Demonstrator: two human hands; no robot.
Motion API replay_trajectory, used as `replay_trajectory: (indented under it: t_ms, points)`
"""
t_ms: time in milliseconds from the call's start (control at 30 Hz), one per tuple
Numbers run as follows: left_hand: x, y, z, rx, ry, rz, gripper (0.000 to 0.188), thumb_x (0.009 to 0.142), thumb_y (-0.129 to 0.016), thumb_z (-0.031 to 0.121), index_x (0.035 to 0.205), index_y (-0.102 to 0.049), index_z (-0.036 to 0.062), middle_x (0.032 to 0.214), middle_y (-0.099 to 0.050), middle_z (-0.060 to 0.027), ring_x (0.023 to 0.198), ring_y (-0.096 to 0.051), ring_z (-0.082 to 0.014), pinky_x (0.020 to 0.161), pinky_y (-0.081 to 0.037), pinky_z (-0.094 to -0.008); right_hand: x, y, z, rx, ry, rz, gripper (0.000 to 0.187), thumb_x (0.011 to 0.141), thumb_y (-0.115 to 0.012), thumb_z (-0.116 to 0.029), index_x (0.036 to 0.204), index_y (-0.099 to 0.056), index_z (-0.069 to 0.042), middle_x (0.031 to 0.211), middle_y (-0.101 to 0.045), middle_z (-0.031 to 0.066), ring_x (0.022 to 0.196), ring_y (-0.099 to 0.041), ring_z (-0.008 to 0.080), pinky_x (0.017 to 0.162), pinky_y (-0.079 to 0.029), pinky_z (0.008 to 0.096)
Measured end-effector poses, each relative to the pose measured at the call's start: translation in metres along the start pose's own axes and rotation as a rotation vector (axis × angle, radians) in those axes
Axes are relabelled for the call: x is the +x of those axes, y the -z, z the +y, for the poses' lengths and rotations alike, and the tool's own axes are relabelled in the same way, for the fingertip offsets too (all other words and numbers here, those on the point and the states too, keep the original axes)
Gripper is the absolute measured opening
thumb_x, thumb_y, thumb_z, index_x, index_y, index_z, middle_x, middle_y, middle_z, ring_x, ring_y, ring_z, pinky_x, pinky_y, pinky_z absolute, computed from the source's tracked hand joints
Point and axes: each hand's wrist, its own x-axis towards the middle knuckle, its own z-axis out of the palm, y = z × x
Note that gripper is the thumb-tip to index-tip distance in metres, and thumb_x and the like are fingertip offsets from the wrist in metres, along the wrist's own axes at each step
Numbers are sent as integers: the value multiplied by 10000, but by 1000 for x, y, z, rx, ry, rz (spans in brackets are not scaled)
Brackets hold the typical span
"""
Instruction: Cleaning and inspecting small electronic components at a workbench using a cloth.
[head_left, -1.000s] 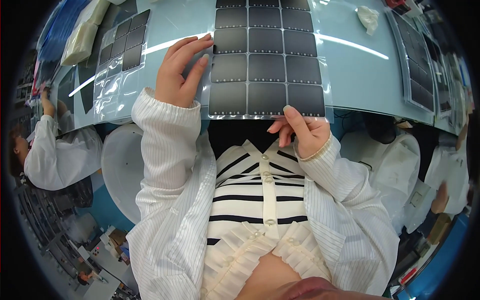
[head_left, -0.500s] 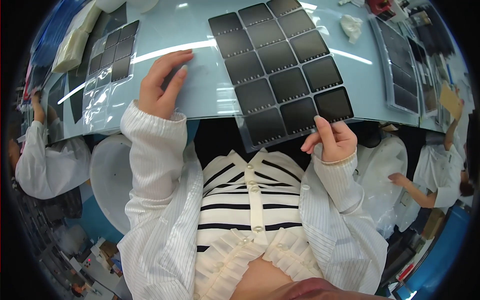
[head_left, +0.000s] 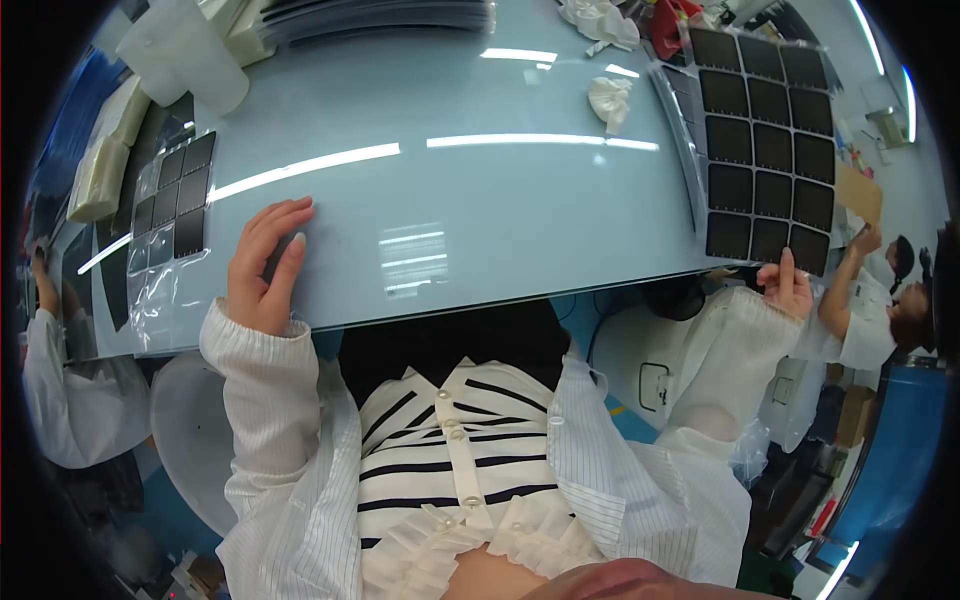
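1. Right hand (head_left: pixel 786 287) pinches the dark-panelled sheet (head_left: pixel 772 148) by its near edge, thumb uppermost; it overlaps the stack (head_left: pixel 683 100) at right, contact unclear.
2. Left hand (head_left: pixel 268 262): empty, loosely spread, over the counter (head_left: pixel 500 215).
3. Judged step: placing; next move calls for aligning edges.

i can't see how the right hand (head_left: pixel 789 290) meets the underside of the clear plastic sheet of black rectangular panels (head_left: pixel 772 142); its tiny pale marks (head_left: pixel 728 114) defy reading. it covers most of the dark layered stack (head_left: pixel 681 98) beneath. a thick pile of dark flat sheets (head_left: pixel 375 18) runs off the top; a white-clad co-worker (head_left: pixel 85 410) fades into darkness at left.
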Motion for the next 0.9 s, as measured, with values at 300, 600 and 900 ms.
replay_trajectory:
  t_ms: [300, 600, 900]
  points:
    - [1, -1, 6, 19, 26, 16, 245, 866, -514, 56, 1083, -617, 12, 1176, -599, -107, 1175, -482, -267, 994, -363, -352, 80, 52, 83, -149, -416, -165, 315, 863, -662, -222, 628, -507, -81, 516, -543, 63, 392, -466, 123, 383, -351, 248]
    - [1, 0, 4, 37, 37, 11, 239, 867, -523, 62, 1078, -622, 9, 1159, -609, -108, 1161, -493, -265, 988, -366, -352, 93, 34, 71, -149, -555, -156, 290, 852, -671, -226, 651, -526, -74, 533, -578, 92, 381, -495, 144, 386, -388, 252]
    - [4, 0, 0, 51, -5, 7, 239, 873, -523, 74, 1081, -622, 12, 1163, -609, -107, 1166, -490, -266, 987, -369, -353, 89, 37, 69, -174, -566, -160, 306, 850, -670, -267, 663, -574, -44, 540, -590, 79, 371, -494, 133, 365, -374, 242]
